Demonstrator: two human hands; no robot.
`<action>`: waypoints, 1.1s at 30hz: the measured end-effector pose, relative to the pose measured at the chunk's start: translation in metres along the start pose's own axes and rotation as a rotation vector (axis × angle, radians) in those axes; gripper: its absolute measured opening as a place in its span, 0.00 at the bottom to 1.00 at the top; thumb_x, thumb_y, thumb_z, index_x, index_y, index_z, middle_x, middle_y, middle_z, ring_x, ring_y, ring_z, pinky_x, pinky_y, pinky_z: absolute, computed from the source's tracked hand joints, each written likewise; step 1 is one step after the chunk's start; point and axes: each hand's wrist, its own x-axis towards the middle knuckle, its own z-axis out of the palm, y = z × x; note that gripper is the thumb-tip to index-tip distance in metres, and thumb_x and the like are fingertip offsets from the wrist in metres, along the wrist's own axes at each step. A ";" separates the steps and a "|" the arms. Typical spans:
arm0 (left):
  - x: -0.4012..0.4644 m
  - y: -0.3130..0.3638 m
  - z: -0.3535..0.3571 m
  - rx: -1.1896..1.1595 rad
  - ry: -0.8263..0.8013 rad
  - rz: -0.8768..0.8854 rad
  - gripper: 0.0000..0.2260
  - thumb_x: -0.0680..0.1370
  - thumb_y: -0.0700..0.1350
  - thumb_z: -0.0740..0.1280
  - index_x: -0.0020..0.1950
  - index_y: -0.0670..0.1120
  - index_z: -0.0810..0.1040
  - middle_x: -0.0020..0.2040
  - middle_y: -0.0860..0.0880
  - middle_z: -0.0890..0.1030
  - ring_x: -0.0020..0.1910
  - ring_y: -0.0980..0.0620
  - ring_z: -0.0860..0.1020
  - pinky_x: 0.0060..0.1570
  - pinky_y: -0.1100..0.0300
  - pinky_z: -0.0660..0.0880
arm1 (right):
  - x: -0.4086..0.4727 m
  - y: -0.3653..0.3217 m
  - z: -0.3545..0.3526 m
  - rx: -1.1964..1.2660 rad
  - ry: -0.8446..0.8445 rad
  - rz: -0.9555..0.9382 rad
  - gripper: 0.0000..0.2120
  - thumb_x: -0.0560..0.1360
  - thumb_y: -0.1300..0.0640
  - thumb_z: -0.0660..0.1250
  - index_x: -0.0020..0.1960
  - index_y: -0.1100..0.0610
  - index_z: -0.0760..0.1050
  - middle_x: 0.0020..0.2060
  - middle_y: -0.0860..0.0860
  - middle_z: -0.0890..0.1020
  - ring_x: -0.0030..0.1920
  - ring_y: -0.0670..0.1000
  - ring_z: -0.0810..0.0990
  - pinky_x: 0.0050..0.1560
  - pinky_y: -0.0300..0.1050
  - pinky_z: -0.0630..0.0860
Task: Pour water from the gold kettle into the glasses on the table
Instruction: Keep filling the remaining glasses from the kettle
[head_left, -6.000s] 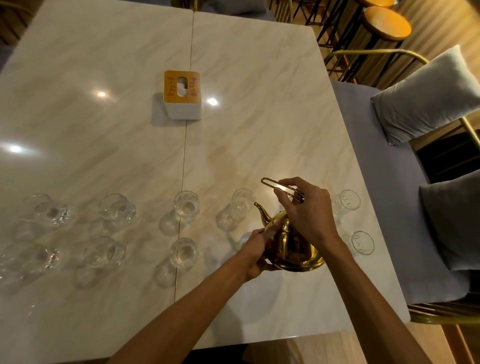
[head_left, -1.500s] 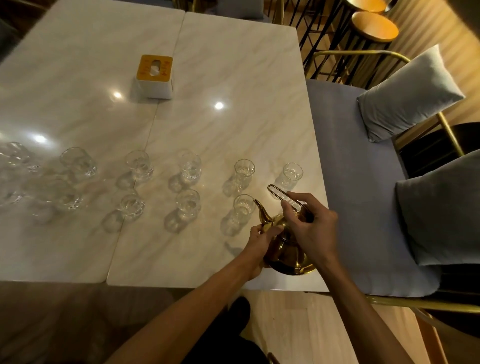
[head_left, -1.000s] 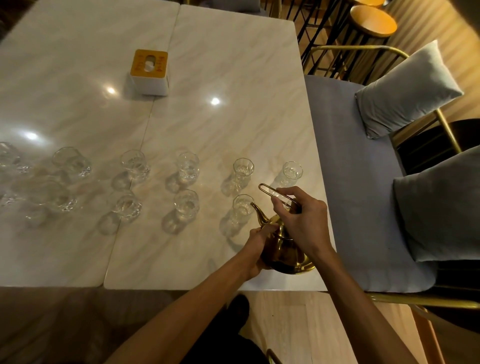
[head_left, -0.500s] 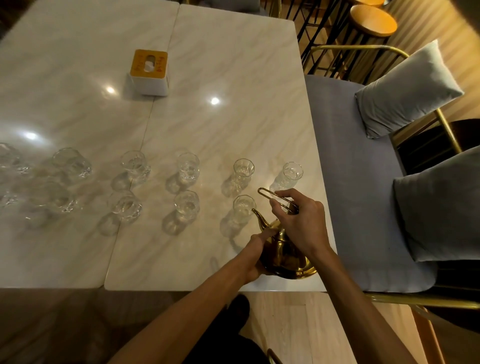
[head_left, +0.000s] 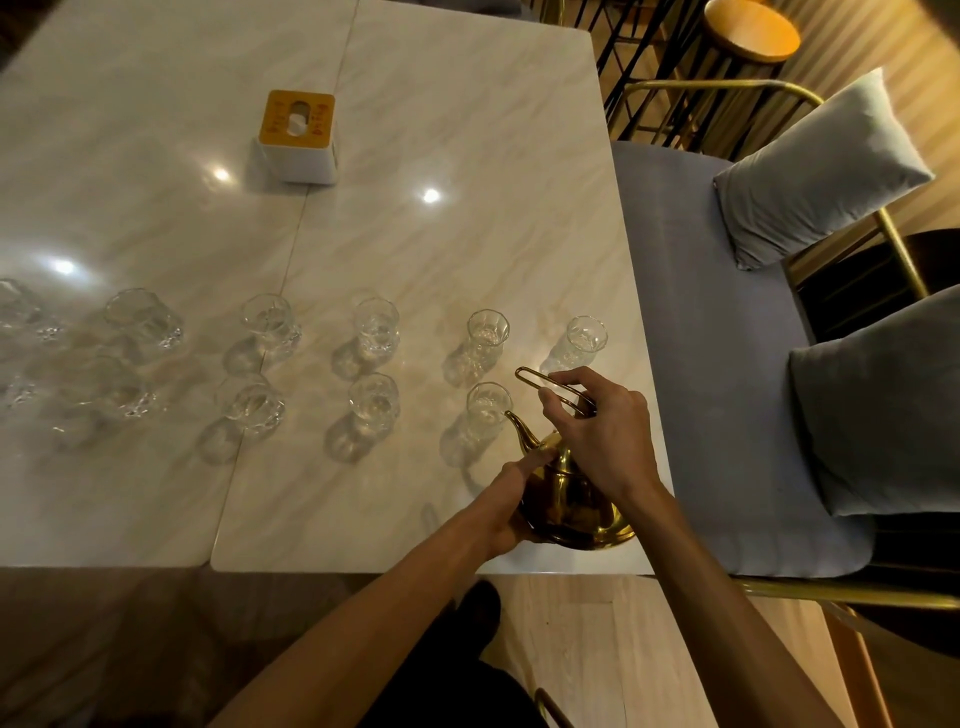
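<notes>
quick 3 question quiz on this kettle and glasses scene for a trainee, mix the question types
1. True or false: the gold kettle spout points at the tissue box.
2. Which hand holds the kettle's wire handle? A) left hand B) right hand C) neither
3. Fill in: the spout tip sits at the rim of the near-row glass closest to the ____ edge of the marble table.

Key
1. False; it points at the near-row glass.
2. B; the right hand has the grip, and the left hand supports the body.
3. right

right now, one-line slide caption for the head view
Both hands tilt the gold kettle, spout at the near-row glass on the marble table.
</notes>
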 end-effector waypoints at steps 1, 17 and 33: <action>-0.001 0.000 0.001 0.004 -0.003 0.001 0.19 0.77 0.60 0.67 0.59 0.48 0.78 0.56 0.44 0.82 0.62 0.41 0.77 0.65 0.40 0.73 | 0.000 0.000 0.000 -0.002 0.001 -0.002 0.14 0.76 0.48 0.72 0.61 0.51 0.82 0.49 0.52 0.87 0.41 0.47 0.83 0.48 0.41 0.81; -0.007 0.002 0.005 -0.011 -0.035 0.015 0.16 0.77 0.60 0.66 0.54 0.49 0.79 0.53 0.45 0.83 0.58 0.42 0.78 0.66 0.41 0.73 | -0.001 -0.002 -0.002 -0.016 0.015 -0.015 0.14 0.76 0.49 0.73 0.60 0.50 0.82 0.49 0.52 0.87 0.41 0.47 0.83 0.47 0.40 0.80; -0.008 0.000 0.002 -0.004 -0.039 0.028 0.18 0.77 0.61 0.65 0.56 0.48 0.79 0.58 0.44 0.81 0.63 0.41 0.76 0.66 0.41 0.73 | 0.000 -0.003 0.001 -0.017 0.009 -0.023 0.14 0.76 0.48 0.72 0.61 0.50 0.82 0.50 0.52 0.87 0.41 0.48 0.84 0.46 0.41 0.81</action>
